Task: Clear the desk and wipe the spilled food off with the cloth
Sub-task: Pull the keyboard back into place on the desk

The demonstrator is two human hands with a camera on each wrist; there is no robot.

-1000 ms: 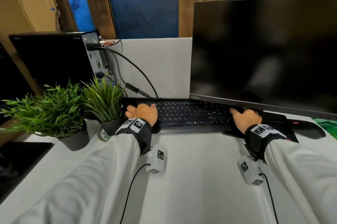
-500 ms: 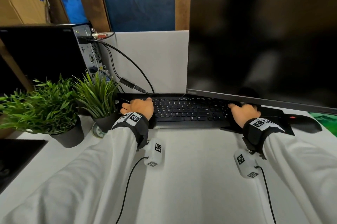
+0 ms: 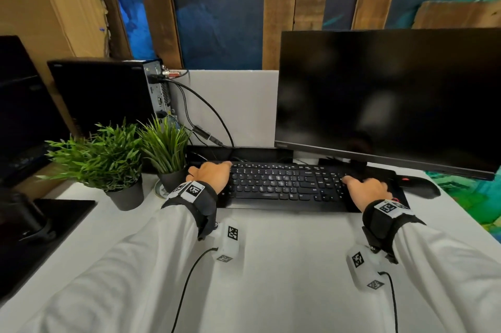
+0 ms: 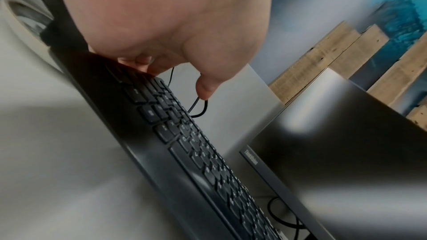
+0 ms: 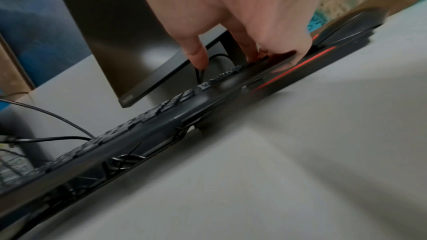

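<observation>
The left hand grips the left end of the black keyboard, fingers curled over its far edge and thumb hooked behind near a thin cable. The right hand grips the right end the same way, fingers wrapped over the far edge. In the right wrist view the keyboard's near edge is lifted off the white desk, its underside showing. It sits at the far side of the desk, just below the dark monitor, with a mouse on a black pad to its right and two potted plants to its left.

The step in hand appears to be clearing: moving the keyboard out of the way. The next move likely calls for setting it down flat toward the monitor without snagging the cable. No cloth or spilled food is visible in any view.

Compared with the earlier frames, the hands hold the same ends; the head camera has tilted up, so the keyboard and monitor sit lower in view.
</observation>
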